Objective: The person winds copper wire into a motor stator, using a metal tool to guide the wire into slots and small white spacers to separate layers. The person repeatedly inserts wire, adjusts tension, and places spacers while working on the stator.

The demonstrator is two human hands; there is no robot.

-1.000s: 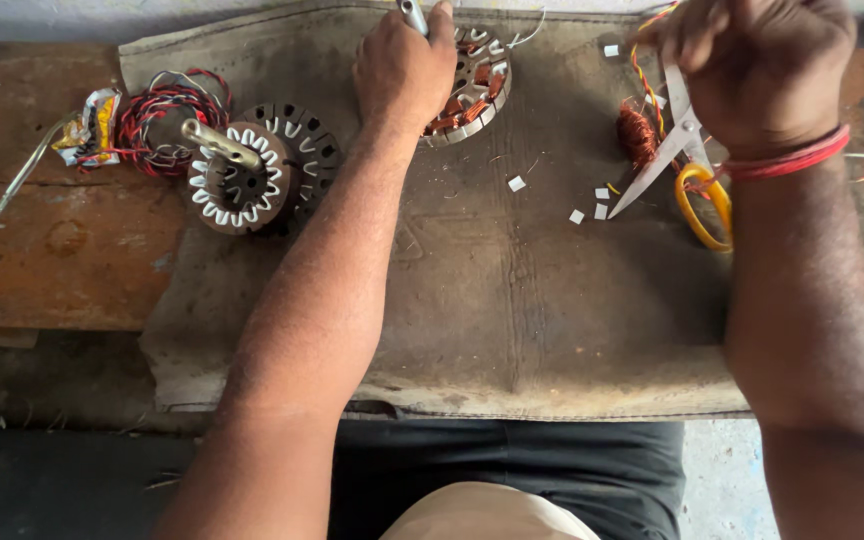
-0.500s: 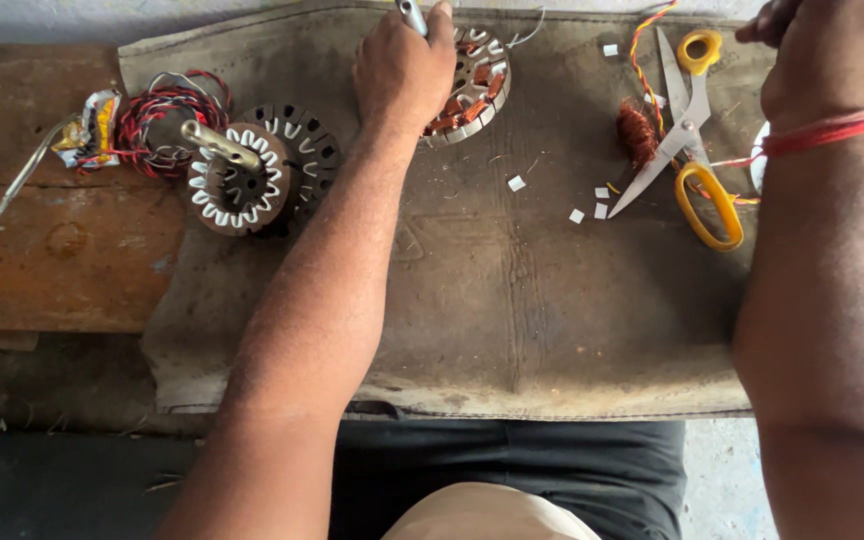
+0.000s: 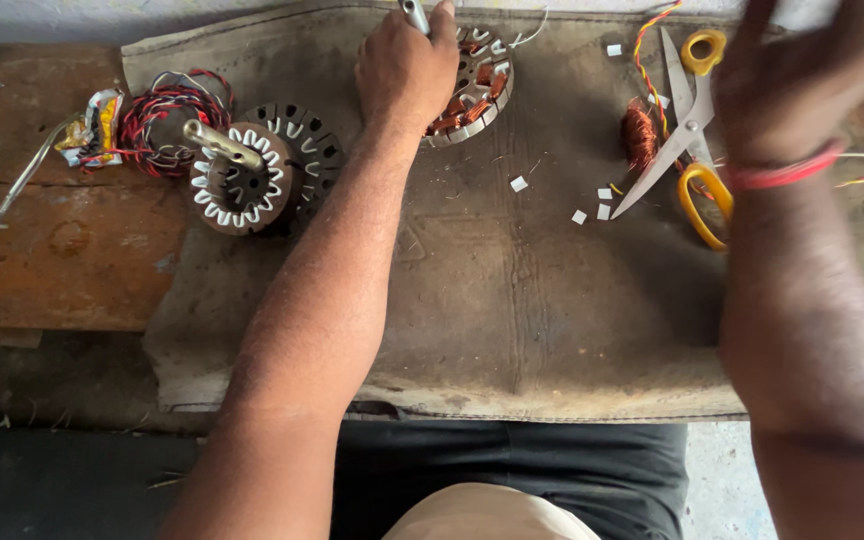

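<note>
My left hand [image 3: 402, 65] is closed around a short metal rod [image 3: 415, 14] at the far edge of the grey mat [image 3: 512, 320]. It rests on the left side of a round stator [image 3: 474, 95] with copper windings and white slot liners. My right hand [image 3: 792, 85] is blurred, with a red thread band on its wrist. It hovers at the top right, just right of the yellow-handled scissors [image 3: 687, 120], which lie open on the mat. Its fingertips run out of view, so I cannot tell its grip. A small copper wire coil [image 3: 639, 135] lies left of the scissors.
A second stator [image 3: 242, 185] with a metal shaft [image 3: 220, 143] sits at the mat's left edge, on a bare lamination ring. A red and black wire bundle [image 3: 157, 120] lies behind it on the wooden bench [image 3: 52, 260]. Small white paper bits [image 3: 519, 184] dot the mat.
My right hand let go of the scissors, swung off to the upper right, and has now come back left beside them. My left hand has stayed on the stator.
</note>
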